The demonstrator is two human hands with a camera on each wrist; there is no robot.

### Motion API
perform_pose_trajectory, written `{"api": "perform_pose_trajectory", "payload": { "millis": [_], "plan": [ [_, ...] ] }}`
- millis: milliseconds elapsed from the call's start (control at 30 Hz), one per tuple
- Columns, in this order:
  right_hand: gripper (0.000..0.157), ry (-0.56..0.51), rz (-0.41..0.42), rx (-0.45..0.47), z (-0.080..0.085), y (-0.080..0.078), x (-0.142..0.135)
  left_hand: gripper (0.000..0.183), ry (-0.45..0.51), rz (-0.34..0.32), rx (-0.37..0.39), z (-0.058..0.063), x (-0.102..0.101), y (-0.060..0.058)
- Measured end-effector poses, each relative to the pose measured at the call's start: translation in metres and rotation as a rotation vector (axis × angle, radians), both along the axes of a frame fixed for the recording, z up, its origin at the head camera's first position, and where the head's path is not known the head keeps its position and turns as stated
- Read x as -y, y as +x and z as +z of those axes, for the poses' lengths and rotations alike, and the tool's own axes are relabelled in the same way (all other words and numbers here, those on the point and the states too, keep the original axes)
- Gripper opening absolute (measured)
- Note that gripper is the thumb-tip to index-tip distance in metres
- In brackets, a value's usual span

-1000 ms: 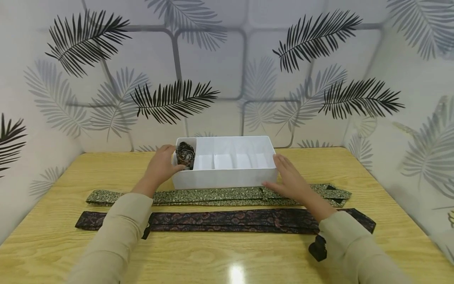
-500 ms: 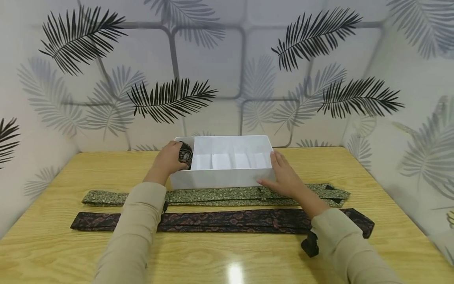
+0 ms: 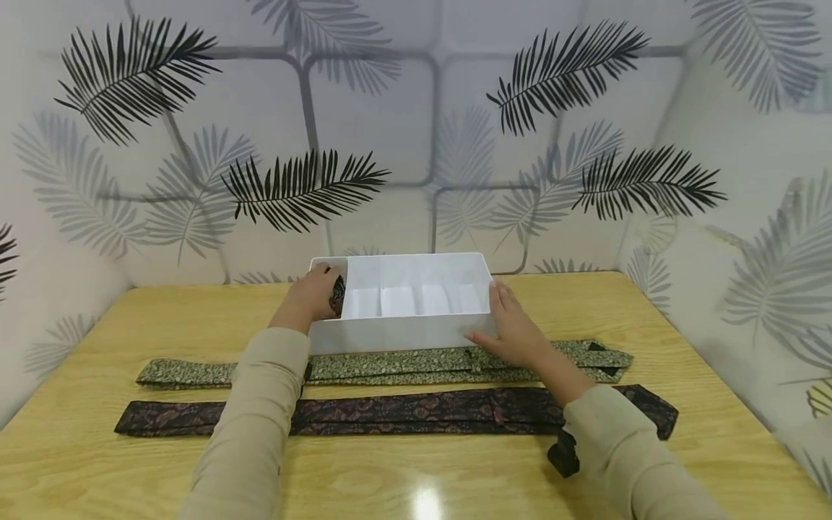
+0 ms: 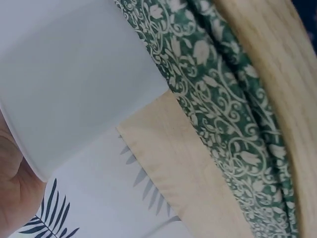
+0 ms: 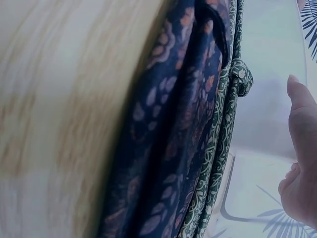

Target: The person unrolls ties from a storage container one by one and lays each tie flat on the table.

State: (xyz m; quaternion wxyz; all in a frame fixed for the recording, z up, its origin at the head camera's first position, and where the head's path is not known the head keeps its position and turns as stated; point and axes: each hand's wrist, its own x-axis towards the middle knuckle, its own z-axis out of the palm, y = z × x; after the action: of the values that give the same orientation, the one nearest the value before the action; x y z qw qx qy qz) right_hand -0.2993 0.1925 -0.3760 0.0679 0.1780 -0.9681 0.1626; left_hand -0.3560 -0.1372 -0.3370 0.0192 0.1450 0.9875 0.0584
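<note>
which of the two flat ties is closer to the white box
The green tie, lying right along the front of the box; the dark tie, with its reddish pattern, lies farther away from it.

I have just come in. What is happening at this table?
Someone's left grip reaches into the left end of a white box, over a dark rolled tie; whether it pinches the tie is hidden. The right grip rests against the box's right end. In front, a green tie and a dark patterned tie lie lengthwise on the table.
</note>
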Motion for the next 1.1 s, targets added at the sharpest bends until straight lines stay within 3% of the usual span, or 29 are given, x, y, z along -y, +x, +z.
{"api": "perform_pose_trajectory", "payload": {
  "millis": [367, 600, 1100],
  "plan": [
    [0.095, -0.028, 0.018, -0.021, -0.003, -0.001, 0.0, 0.074, -0.17, -0.01, -0.004, -0.004, -0.005, -0.009],
    [0.094, -0.043, 0.022, -0.05, -0.004, 0.001, 0.001, 0.057, -0.165, -0.014, 0.001, -0.007, -0.007, -0.014],
    [0.094, -0.05, 0.009, -0.061, -0.007, 0.0, -0.001, 0.056, -0.233, -0.048, -0.09, -0.015, -0.006, -0.019]
  ]
}}
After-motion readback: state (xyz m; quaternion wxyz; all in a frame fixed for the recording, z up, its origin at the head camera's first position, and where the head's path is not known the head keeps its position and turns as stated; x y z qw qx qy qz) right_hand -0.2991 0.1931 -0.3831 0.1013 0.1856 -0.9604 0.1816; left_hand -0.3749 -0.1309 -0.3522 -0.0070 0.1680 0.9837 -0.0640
